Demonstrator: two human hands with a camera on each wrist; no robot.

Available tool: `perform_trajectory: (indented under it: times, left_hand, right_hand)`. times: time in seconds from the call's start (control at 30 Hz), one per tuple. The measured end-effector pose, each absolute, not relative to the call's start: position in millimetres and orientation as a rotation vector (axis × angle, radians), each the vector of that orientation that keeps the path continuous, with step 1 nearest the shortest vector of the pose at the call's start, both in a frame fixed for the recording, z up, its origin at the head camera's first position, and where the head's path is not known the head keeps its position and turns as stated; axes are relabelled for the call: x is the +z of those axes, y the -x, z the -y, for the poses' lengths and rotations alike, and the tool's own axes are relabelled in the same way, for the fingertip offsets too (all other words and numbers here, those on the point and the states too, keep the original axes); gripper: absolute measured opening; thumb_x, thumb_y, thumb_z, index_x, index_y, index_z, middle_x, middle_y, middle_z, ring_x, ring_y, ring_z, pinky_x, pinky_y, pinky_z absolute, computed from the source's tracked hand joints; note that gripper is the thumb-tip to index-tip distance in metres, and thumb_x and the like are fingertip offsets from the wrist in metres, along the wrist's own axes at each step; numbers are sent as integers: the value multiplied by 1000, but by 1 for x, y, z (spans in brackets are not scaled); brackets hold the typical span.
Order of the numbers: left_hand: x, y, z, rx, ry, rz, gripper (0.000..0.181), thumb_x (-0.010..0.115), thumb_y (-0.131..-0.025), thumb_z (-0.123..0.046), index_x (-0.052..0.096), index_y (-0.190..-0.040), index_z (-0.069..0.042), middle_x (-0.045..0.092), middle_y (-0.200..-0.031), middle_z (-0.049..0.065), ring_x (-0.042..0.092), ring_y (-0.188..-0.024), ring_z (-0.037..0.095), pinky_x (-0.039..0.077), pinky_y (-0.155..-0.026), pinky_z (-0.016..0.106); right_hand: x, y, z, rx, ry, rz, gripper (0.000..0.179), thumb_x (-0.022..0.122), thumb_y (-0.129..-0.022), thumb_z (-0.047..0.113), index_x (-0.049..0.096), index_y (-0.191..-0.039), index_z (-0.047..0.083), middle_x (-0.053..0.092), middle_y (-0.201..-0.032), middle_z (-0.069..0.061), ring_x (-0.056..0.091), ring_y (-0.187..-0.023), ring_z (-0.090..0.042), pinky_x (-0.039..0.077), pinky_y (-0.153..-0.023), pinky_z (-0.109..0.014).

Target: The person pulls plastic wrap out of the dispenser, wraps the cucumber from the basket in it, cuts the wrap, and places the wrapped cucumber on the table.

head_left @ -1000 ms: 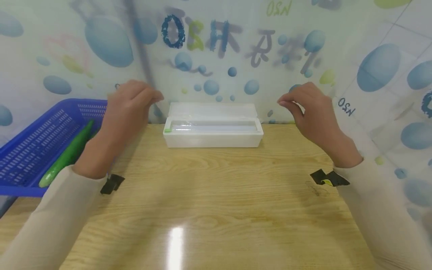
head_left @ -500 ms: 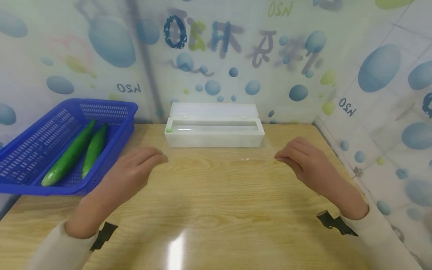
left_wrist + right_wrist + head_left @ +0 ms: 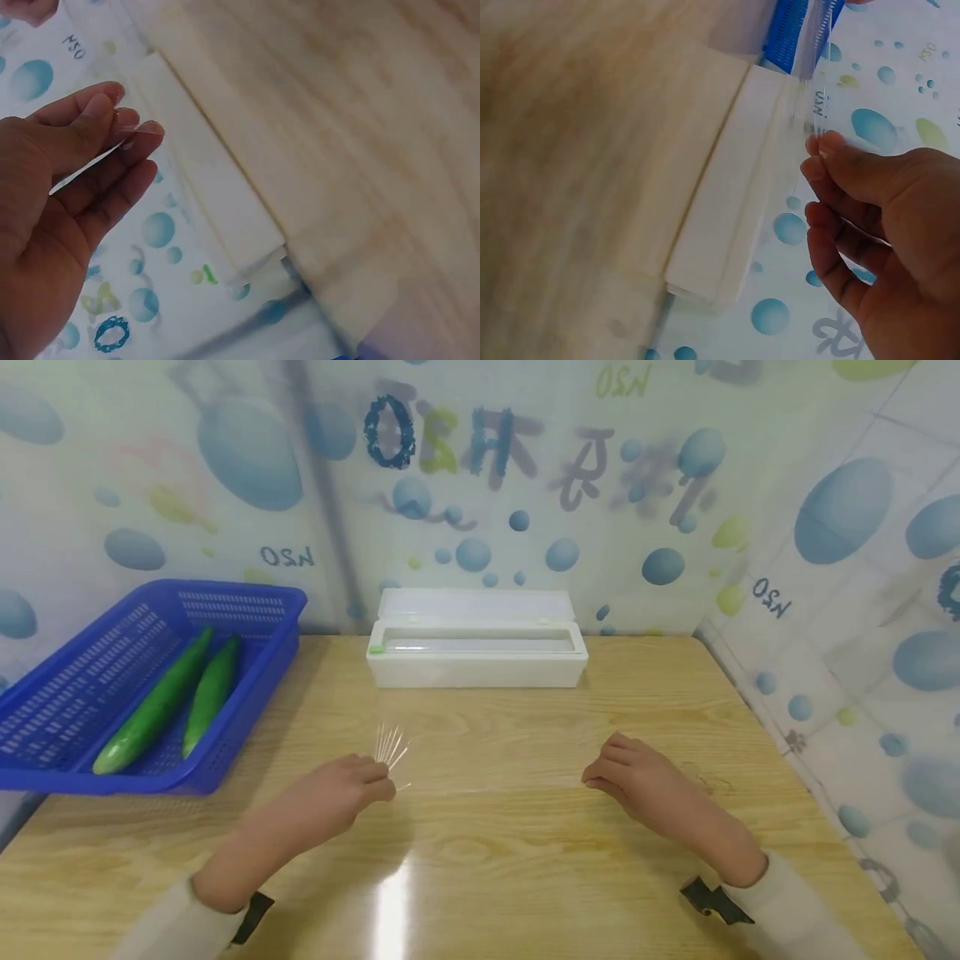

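Note:
A sheet of clear cling film [image 3: 388,745] spans the space between both hands over the wooden table, its bright creases showing by the left fingers. One edge of it is pinched between thumb and fingers of my left hand [image 3: 326,802]. At the opposite side, my right hand [image 3: 648,789] pinches the film too. Most of the sheet is too transparent to make out. Behind the hands, against the wall, stands a white cling film dispenser [image 3: 477,672] with its lid [image 3: 477,605] raised. In the right wrist view, film [image 3: 817,90] stretches up from the right fingertips [image 3: 831,142].
A blue perforated basket [image 3: 105,783] stands at the left, holding a long cucumber [image 3: 153,718] and a shorter cucumber [image 3: 213,697]. A wall sheet printed with blue drops [image 3: 247,456] borders the wooden table [image 3: 487,893] at the back and right.
Both hands have come down and back from beside the dispenser toward the person, bringing the film over the table. They are now slightly closer together, and creases show at the left hand.

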State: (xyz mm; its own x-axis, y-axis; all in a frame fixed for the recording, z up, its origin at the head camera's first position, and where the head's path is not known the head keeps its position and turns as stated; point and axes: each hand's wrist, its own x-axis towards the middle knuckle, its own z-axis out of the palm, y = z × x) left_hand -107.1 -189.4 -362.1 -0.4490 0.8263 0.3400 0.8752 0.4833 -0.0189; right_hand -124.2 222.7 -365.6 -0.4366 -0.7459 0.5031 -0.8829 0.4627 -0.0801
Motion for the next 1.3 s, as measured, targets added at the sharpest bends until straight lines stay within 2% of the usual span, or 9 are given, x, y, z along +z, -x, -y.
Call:
perform_trajectory:
  times: [0.1, 0.2, 0.27, 0.4, 0.6, 0.73, 0.97, 1.2, 1.3]
  left_hand:
    - [-370, 108, 188, -234, 1432, 2515, 43, 53, -59, 27, 60, -80, -10, 43, -74, -7, 44, -68, 10, 45, -63, 26]
    - [-376, 109, 185, -203, 1424, 2560, 41, 52, -61, 26, 58, -77, -11, 39, -72, -8, 41, -68, 9, 43, -62, 25]
    - [-380, 110, 184, -176, 1421, 2584, 39, 54, -64, 25, 57, -76, -12, 37, -71, -9, 38, -67, 9, 41, -62, 25]
    - [-386, 111, 182, -138, 1424, 2597, 33, 60, -70, 20, 55, -72, -12, 34, -69, -9, 34, -65, 8, 37, -60, 24]
    - [-388, 114, 180, -121, 1415, 2605, 29, 67, -71, 15, 56, -68, -12, 34, -68, -8, 33, -63, 8, 36, -58, 23]
    - [-389, 115, 178, -146, 1382, 2661, 26, 67, -74, 12, 57, -67, -11, 35, -68, -8, 33, -62, 8, 36, -56, 23]
    - [-390, 113, 177, -253, 1330, 2723, 37, 67, -79, 8, 43, -60, -15, 28, -66, -9, 27, -60, 6, 30, -51, 20]
    - [-388, 107, 178, -194, 1289, 2723, 35, 64, -71, 14, 47, -64, -15, 34, -62, -10, 34, -58, 7, 35, -52, 23]
    - [-388, 103, 178, -161, 1255, 2719, 35, 65, -71, 13, 46, -63, -16, 34, -61, -9, 33, -57, 8, 35, -53, 24]
  right_hand:
    - [-374, 124, -222, 461, -1364, 2360, 2, 69, -86, 9, 69, -86, 11, 56, -78, 7, 47, -72, -9, 44, -63, -23]
    - [-382, 125, -221, 452, -1362, 2383, 15, 76, -76, 0, 69, -84, 11, 56, -76, 7, 46, -71, -9, 44, -62, -23]
    - [-386, 125, -221, 454, -1363, 2391, 16, 77, -74, -1, 70, -84, 10, 56, -76, 7, 46, -71, -8, 43, -62, -22]
    - [-392, 126, -222, 471, -1352, 2429, 11, 76, -77, 3, 70, -83, 10, 56, -76, 7, 46, -71, -7, 43, -62, -22]
    - [-396, 129, -224, 489, -1339, 2515, 2, 70, -86, 10, 72, -85, 11, 55, -76, 9, 46, -71, -5, 45, -61, -22]
    - [-398, 132, -223, 511, -1341, 2568, 4, 73, -83, 9, 73, -85, 13, 56, -76, 11, 45, -71, -4, 44, -61, -21]
    - [-398, 131, -222, 481, -1355, 2629, 8, 76, -79, 6, 75, -84, 12, 62, -76, 9, 48, -71, -5, 46, -62, -20]
    - [-402, 125, -223, 559, -1046, 2836, 9, 70, -87, 16, 75, -94, 13, 64, -80, 9, 49, -67, -1, 47, -61, -22]
    - [-405, 123, -221, 634, -912, 2855, 8, 73, -85, 17, 76, -92, 13, 62, -77, 11, 51, -66, 0, 47, -60, -22]
